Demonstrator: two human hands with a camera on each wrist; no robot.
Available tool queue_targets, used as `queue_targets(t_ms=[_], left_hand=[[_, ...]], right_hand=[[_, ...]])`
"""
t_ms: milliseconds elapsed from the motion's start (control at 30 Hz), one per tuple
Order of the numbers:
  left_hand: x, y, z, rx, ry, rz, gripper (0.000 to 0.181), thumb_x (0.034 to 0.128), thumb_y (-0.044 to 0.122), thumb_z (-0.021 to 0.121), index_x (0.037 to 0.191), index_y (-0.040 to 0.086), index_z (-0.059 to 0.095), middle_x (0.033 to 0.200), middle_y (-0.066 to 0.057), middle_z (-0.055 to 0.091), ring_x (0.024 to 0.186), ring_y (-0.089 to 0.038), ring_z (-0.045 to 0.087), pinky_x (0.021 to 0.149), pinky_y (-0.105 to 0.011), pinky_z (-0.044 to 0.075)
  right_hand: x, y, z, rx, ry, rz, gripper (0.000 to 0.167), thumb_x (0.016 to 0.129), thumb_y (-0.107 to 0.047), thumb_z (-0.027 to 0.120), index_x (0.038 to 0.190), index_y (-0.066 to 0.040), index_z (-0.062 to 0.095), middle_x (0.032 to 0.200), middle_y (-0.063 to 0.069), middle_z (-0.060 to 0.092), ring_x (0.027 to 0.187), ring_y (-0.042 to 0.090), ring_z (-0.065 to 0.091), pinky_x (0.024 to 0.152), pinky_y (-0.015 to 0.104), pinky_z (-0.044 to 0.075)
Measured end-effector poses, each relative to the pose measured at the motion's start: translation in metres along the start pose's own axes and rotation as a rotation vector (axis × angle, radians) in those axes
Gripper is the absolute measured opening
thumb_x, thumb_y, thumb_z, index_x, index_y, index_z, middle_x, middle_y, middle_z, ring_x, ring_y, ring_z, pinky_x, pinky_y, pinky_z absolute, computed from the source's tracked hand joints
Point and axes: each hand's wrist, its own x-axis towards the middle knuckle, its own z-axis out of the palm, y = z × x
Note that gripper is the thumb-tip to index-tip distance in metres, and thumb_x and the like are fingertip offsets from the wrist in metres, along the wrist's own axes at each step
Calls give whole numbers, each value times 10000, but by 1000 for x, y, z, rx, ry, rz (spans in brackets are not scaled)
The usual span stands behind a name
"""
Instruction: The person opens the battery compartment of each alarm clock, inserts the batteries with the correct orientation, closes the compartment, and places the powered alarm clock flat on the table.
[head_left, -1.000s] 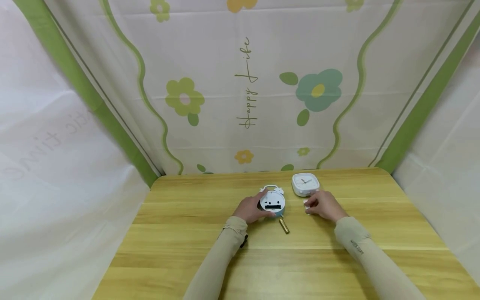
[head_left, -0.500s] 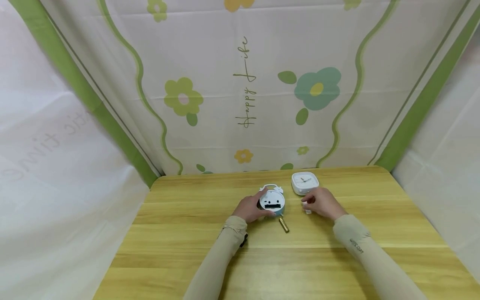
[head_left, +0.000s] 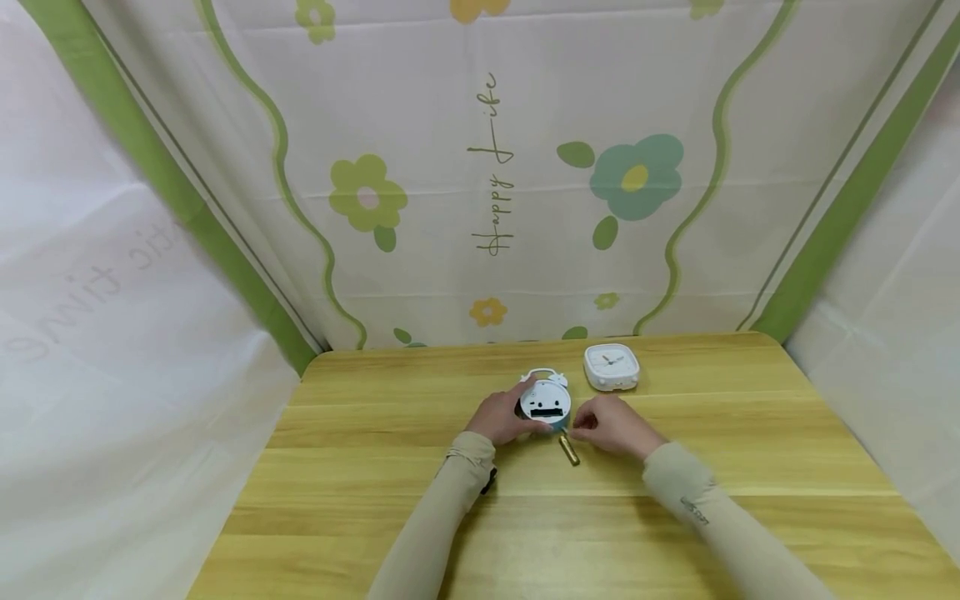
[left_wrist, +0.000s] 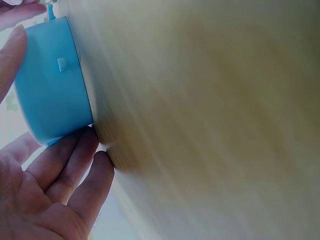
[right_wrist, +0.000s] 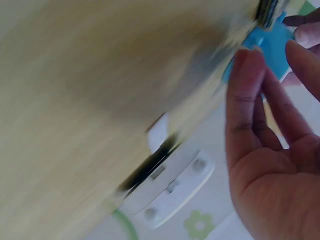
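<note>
A round blue alarm clock (head_left: 545,398) lies face down, its white back up and the dark battery slot uncovered. My left hand (head_left: 504,418) grips it by the side; the left wrist view shows fingers and thumb around the blue case (left_wrist: 52,82). A gold battery (head_left: 569,450) rests on the table just below the clock. My right hand (head_left: 611,427) hovers at the clock's right, close to the battery, with a gap between thumb and fingers and nothing seen in it. A small white piece (right_wrist: 158,132) lies on the table in the right wrist view; the head view hides it.
A white square alarm clock (head_left: 611,367) stands face up near the back edge of the wooden table (head_left: 360,500). Printed white curtains (head_left: 435,283) hang behind the table and along both sides.
My right hand has let go of the small white piece below the square clock and moved left toward the battery. The left hand and the blue clock have stayed in place.
</note>
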Motion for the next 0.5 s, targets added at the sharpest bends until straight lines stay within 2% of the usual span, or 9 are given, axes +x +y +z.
queue_targets(t_ms=[200, 300, 500], left_hand=[[-1, 0, 0, 1, -3, -7, 987, 844, 614, 781, 1644, 287, 307, 1422, -143, 636, 1061, -222, 634, 991, -386, 515], [-1, 0, 0, 3, -4, -13, 987, 843, 622, 778, 1644, 289, 307, 1402, -148, 647, 1034, -217, 631, 980, -383, 515], [0, 0, 0, 9, -3, -8, 984, 844, 617, 781, 1644, 296, 305, 1408, -150, 644, 1119, -247, 648, 1004, -392, 518]], right_hand=[[-2, -15, 13, 1, -41, 96, 241, 860, -291, 840, 709, -162, 703, 647, -87, 630, 601, 69, 546, 588, 250, 472], [-1, -21, 16, -29, -32, 125, 300, 841, -329, 858, 686, -162, 662, 623, -76, 604, 586, 87, 538, 575, 264, 459], [2, -29, 20, -114, -5, 160, 331, 803, -262, 886, 633, -153, 624, 592, -58, 577, 573, 111, 524, 586, 289, 448]])
